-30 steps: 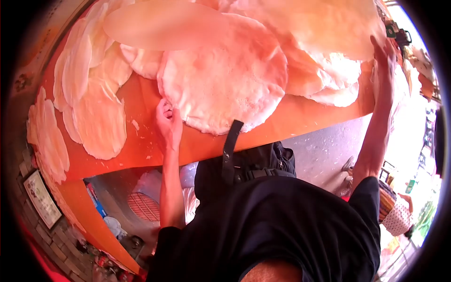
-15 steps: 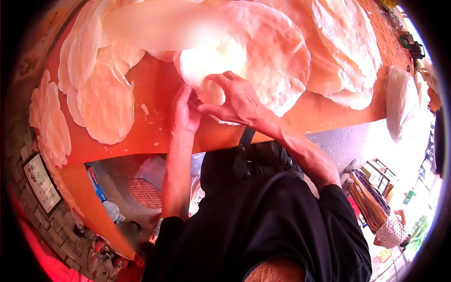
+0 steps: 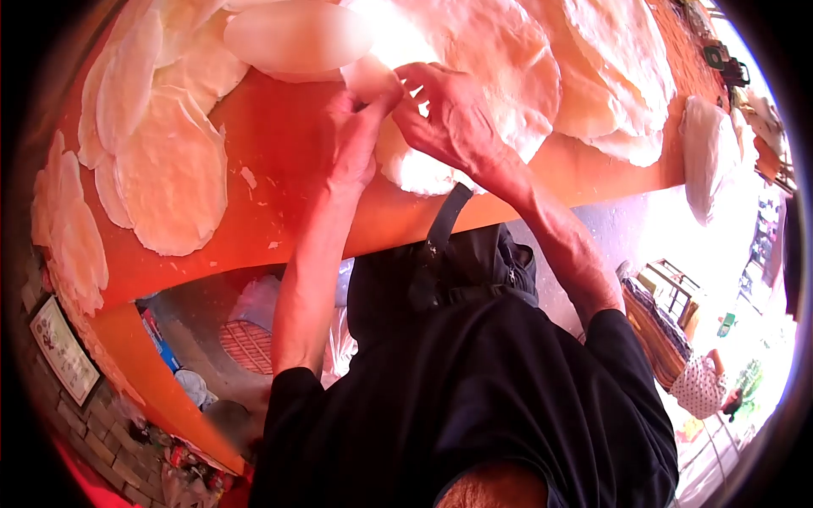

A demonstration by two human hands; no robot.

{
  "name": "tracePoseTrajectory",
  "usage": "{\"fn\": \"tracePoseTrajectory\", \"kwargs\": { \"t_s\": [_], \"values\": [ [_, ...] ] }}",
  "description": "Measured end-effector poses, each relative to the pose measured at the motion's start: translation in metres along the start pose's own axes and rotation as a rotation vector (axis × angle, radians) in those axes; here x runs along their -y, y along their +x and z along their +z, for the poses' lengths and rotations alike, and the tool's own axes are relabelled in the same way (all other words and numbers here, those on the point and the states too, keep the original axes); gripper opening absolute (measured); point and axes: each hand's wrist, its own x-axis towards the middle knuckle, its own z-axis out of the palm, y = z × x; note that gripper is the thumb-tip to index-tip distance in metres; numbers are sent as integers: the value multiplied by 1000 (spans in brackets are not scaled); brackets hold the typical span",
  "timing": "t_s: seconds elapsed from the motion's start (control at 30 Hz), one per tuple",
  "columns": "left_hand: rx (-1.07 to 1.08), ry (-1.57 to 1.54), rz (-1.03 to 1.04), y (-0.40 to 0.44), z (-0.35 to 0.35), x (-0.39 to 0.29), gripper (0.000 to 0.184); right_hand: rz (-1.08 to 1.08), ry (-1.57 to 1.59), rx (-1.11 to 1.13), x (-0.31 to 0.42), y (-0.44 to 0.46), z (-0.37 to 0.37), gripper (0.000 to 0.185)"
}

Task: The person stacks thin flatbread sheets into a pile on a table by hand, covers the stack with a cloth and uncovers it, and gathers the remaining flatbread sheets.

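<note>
Both the left hand (image 3: 354, 135), fingers curled, and the right hand (image 3: 453, 118), fingers bent, meet beside a round flatbread (image 3: 508, 76), any grip unclear.

No text, label, brand or number can be read; the white rectangular sheet in a thin dark frame (image 3: 64, 350), toward the left edge of the head view, bears dark marks too small and blurred to make out

A loose black top with short sleeves and a rounded neckline.
</note>
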Motion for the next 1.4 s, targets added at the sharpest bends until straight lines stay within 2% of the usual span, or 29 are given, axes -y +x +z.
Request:
{"fn": "tracePoseTrajectory", "kwargs": {
  "t_s": [0.1,0.13,0.17,0.2,0.23,0.27,0.33,0.4,0.47,0.53,0.6,0.7,0.73,0.8,0.83,0.87,0.93,1.03,1.07,1.1,1.13,1.2,1.27,1.3,1.33,1.37,1.4],
  "values": [
    [141,-74,37,1,-3,0,13,29,-90,-45,13,2,-6,34],
    [178,-96,52,-1,-3,-2,13,-36,-81,-41,17,1,-15,30],
    [187,12,-22,-1,-12,-4,13,-43,-79,-34,22,-1,-24,27],
    [211,-35,17,-5,-17,-5,12,-51,-78,-29,26,-1,-34,23],
    [237,-85,61,-10,-20,-9,12,-57,-132,-119,28,-1,-41,20],
    [260,-136,106,-17,-23,-13,11,112,16,-50,24,1,-52,23],
    [72,-209,34,-26,-40,-20,11,198,206,-60,13,10,-85,18],
    [32,-275,-7,-28,-76,-15,10,360,199,-245,32,24,-130,12],
    [9,-187,-36,-22,-142,12,32,301,87,-336,-35,31,-222,21],
    [-128,4,-48,-22,-184,40,34,184,-140,-402,-28,40,-271,18],
    [-13,-138,51,-25,-208,61,32,79,-364,-464,-1,56,-322,16],
    [41,-165,-85,-16,-244,65,32,-70,-693,-544,49,77,-383,14],
    [-10,-135,-91,-18,-238,59,32,104,-570,-575,87,73,-369,14],
    [-119,-75,-104,-26,-224,41,32,-45,-1278,-560,97,84,-402,10],
    [-127,-96,-62,-28,-224,35,32,-193,-1660,-579,90,84,-405,12],
    [-106,-117,-1,-25,-235,37,29,-159,-1492,-596,105,82,-376,15],
    [-189,-50,29,-28,-228,22,33,-9,-1253,-369,103,66,-335,14],
    [-131,119,292,-39,-176,-11,36,182,-865,-35,41,22,-277,18],
    [-160,-50,181,-43,-156,-25,36,53,-831,114,-32,-9,-249,18],
    [-147,-35,199,-44,-142,-32,35,-74,-791,258,-97,-34,-226,26],
    [-131,-17,215,-44,-129,-37,34,-728,-1310,69,-80,-46,-181,30],
    [9,64,246,-43,-96,-46,29,114,-298,472,-18,-25,-146,42],
    [185,326,308,-47,-42,-62,21,405,264,488,14,-13,-115,75],
    [248,447,323,-48,-15,-66,18,561,660,516,22,-4,-106,83],
    [312,565,346,-49,13,-70,16,555,825,487,28,4,-103,83],
    [370,776,287,-52,44,-82,18,495,741,486,36,10,-105,83],
    [377,911,510,-47,71,-78,19,438,657,485,45,16,-110,83]
  ]
}}
